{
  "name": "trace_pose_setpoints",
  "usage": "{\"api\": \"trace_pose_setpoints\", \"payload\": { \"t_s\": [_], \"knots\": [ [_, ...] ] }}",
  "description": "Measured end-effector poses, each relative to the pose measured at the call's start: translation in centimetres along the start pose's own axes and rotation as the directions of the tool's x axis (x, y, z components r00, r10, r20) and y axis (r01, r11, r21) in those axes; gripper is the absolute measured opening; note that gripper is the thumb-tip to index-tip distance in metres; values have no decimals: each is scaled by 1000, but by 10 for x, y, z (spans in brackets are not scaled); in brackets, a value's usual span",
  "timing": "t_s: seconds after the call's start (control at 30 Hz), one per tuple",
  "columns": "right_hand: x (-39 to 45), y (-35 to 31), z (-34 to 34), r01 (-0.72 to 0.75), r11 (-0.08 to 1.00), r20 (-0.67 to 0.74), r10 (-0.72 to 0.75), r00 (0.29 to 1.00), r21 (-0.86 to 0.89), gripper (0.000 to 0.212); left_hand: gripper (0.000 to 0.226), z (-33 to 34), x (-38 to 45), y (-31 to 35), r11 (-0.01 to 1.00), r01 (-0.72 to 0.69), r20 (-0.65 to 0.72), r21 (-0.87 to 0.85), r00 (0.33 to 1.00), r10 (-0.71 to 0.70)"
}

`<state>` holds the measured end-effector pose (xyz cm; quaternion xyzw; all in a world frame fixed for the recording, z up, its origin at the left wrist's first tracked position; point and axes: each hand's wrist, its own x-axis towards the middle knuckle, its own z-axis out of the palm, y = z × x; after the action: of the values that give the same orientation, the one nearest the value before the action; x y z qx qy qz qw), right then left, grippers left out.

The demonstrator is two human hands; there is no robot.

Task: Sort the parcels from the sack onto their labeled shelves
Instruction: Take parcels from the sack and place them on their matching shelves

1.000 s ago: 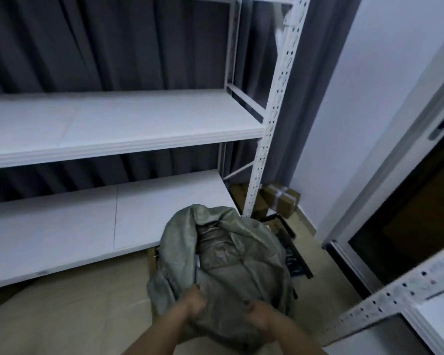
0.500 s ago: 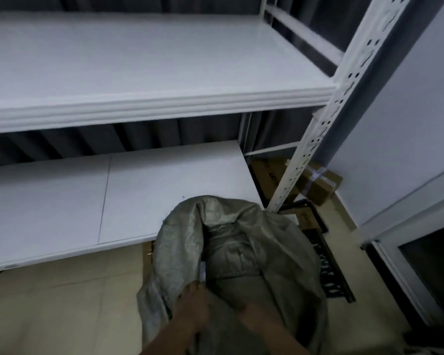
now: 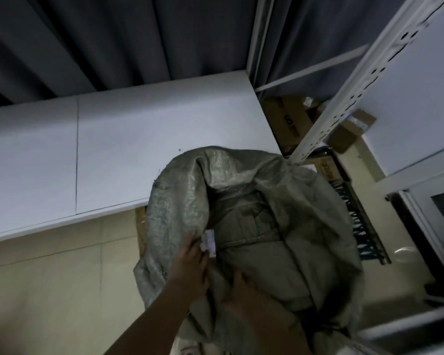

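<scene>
I see the grey woven sack (image 3: 241,213) standing open on the floor against the front edge of the low white shelf (image 3: 113,155), and my left hand (image 3: 192,267) is closed on the sack's near rim, fingers curled over the fabric beside a small white label (image 3: 209,242). My right hand (image 3: 244,293) lies on the sack's rim just right of the left; whether it grips I cannot tell. Cardboard boxes (image 3: 287,119) sit behind the sack, beyond the shelf's right end
</scene>
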<state>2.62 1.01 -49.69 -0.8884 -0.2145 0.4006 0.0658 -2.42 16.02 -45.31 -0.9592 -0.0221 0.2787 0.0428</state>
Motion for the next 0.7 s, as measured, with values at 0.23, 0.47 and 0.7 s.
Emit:
{"api": "trace_pose_setpoints", "payload": {
  "t_s": [0.23,0.47,0.7],
  "knots": [
    [-4,-41,19,236,971,180,-239,954,34,37,63,12,-23,-39,974,201,27,104,978,-205],
    [-2,-94,26,182,943,334,-273,902,278,32,67,15,-39,-65,920,329,123,212,925,-359],
    [-2,-133,42,149,933,366,-272,890,329,39,53,15,-39,-83,956,-248,-115,157,957,268]
  ]
}}
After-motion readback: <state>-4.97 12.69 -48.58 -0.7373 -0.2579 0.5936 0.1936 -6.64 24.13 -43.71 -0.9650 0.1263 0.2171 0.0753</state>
